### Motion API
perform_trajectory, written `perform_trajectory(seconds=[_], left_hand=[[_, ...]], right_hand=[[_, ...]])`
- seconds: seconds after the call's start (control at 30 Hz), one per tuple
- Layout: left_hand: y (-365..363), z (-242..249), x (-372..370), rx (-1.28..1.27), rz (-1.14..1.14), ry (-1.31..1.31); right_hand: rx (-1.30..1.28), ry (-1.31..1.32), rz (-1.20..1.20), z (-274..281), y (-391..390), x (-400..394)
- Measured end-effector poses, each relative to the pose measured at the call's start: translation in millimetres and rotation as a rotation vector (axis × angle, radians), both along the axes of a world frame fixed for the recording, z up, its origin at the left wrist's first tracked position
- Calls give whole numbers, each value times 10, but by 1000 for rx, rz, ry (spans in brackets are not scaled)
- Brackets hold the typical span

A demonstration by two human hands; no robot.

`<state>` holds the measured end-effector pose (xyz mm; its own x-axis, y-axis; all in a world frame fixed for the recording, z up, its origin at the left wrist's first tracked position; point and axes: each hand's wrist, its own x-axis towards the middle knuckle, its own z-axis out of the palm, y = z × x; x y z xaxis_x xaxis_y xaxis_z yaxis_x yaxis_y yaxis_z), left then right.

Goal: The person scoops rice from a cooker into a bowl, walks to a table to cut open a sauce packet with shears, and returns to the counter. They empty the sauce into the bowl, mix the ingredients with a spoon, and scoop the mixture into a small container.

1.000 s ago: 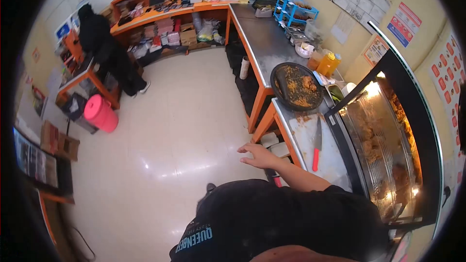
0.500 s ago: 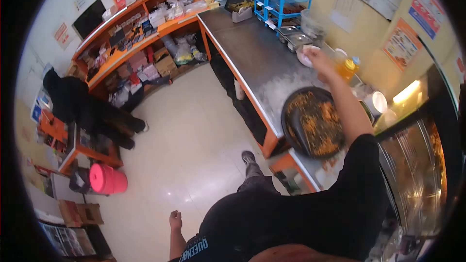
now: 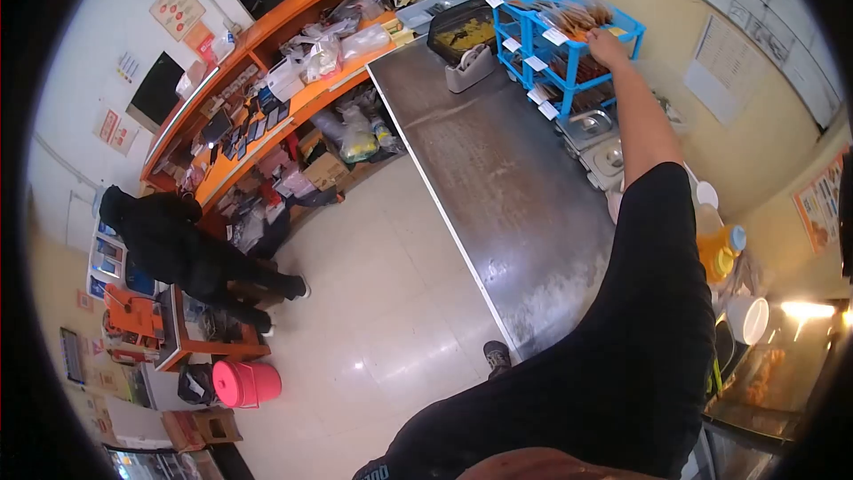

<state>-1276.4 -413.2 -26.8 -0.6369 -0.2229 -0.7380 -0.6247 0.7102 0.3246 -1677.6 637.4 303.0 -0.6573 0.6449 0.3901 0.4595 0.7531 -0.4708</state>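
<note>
Fingers of the right hand (image 3: 606, 48) are reaching in at the rack's (image 3: 573, 67) top, packs (image 3: 577, 14) lying just beyond, slightly left; whether they are gripping is unclear.

A bright-blue rack (image 3: 573, 67) stands out at far right near an orange-edged shelf (image 3: 258, 138), while a hot-pink bucket (image 3: 247, 384) (its lid pink too) sits at near left and yellow bottles (image 3: 718, 253) line the right side beside a cream wall (image 3: 746, 102).

Bright glare, strongly curved dark edges.
</note>
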Motion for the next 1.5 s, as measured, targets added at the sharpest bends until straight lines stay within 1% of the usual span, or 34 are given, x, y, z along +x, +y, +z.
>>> perform_trajectory(seconds=[0.07,0.1,0.2,0.3,0.4,0.5,0.57,0.67,0.73,0.77,0.83,0.93,0.97,1.0,1.03,1.07,1.1,1.13,1.17,1.2,1.23,1.27,1.3,1.33,1.37,1.4,1.43,1.47,1.5], left_hand=[[210,75,-211,3,24,26],[307,95,-313,4,32,36],[496,128,-547,12,46,65],[612,143,-647,15,53,79],[629,174,-635,13,64,82],[605,206,-553,6,91,85],[567,216,-471,1,113,88],[471,223,-300,-7,150,90],[380,240,-154,-11,172,95],[322,249,-82,-14,185,100],[195,259,124,-17,217,114],[-62,288,534,-31,252,158],[-152,303,675,-34,259,183],[-258,310,824,-37,260,219],[-372,303,958,-39,255,269],[-478,301,1099,-34,245,330],[-530,302,1238,-16,230,413],[-523,378,1351,2,219,502],[-594,259,1367,92,212,678],[-413,743,1402,22,116,774],[-390,1021,1540,-26,86,833],[-340,1400,1728,-58,132,929],[-446,1561,2027,-176,134,1038],[-583,1663,2466,-266,214,1047],[-557,2094,2918,-163,359,1144],[-662,2301,3438,-83,514,1164],[-809,2359,4035,-5,696,1248],[-1033,2444,4538,60,844,1378],[-1202,2544,5103,-16,951,1419]], right_hand=[[14,-41,-110,89,-29,-26],[36,-25,-118,87,72,-83],[40,-324,-23,142,402,-252],[179,-447,-87,209,395,-397],[294,-589,-68,319,262,-464],[144,-495,-171,214,299,-575],[139,-463,-196,71,468,-653],[176,-370,-200,255,245,-513],[221,-213,-208,376,215,-399],[313,-163,-197,481,137,-363],[499,-52,-167,775,-256,-216],[651,20,99,951,-1212,-61],[719,17,175,1028,-1990,265],[646,308,491,913,-2490,402],[574,285,590,719,-3124,633],[570,257,754,538,-3727,888],[472,395,949,273,-4384,1118],[267,136,1106,-53,-5035,1338],[129,157,1259,-518,-5702,1538],[-51,107,1468,-720,-6369,2009],[-204,47,1594,-794,-7065,2321],[-363,-58,1715,-916,-7750,2788],[-533,-217,1815,-1111,-8304,3434],[-873,-301,1928,-1141,-8829,4038],[-1222,-419,1958,-1045,-9409,4553],[-1330,-659,2056,-987,-9853,4974],[-1396,-861,2162,-804,-10310,5296],[-1470,-985,2206,-589,-10747,5667],[-1537,-1113,2225,-382,-11100,6076]])
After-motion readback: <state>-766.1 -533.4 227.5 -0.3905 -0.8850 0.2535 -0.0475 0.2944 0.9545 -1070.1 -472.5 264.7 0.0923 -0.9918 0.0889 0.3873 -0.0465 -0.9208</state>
